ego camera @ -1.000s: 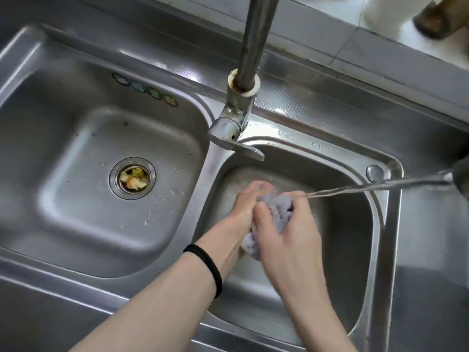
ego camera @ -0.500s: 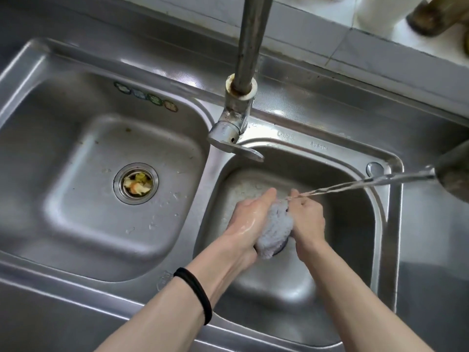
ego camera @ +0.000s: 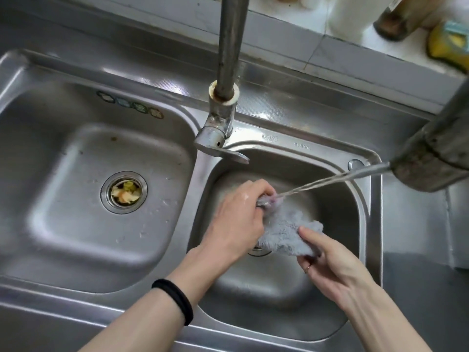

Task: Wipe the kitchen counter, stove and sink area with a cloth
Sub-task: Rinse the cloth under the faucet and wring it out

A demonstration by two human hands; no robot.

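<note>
Two grips on cloth (ego camera: pixel 286 232), left hand (ego camera: pixel 238 219) fingers clenched round it, right hand (ego camera: pixel 332 265) seemingly pinching edge

Over the smaller right basin of a stainless-steel double sink (ego camera: pixel 76 298), two bare hands hold a pale grey-blue fluffy cloth (ego camera: pixel 286 232) between them. The left hand (ego camera: pixel 238 217) grips its bunched upper end, and the right hand (ego camera: pixel 330 265) pinches the lower edge – a thin ring (ego camera: pixel 307 268) shows on one finger. A thin stream of water (ego camera: pixel 330 180) from a dull metal spout (ego camera: pixel 436 153) at the right lands on the cloth beside the left hand's fingers. A black elastic band (ego camera: pixel 175 303) circles the left wrist. In the larger left basin, the round drain strainer (ego camera: pixel 124 191) holds food scraps – yellow and pale.
</note>
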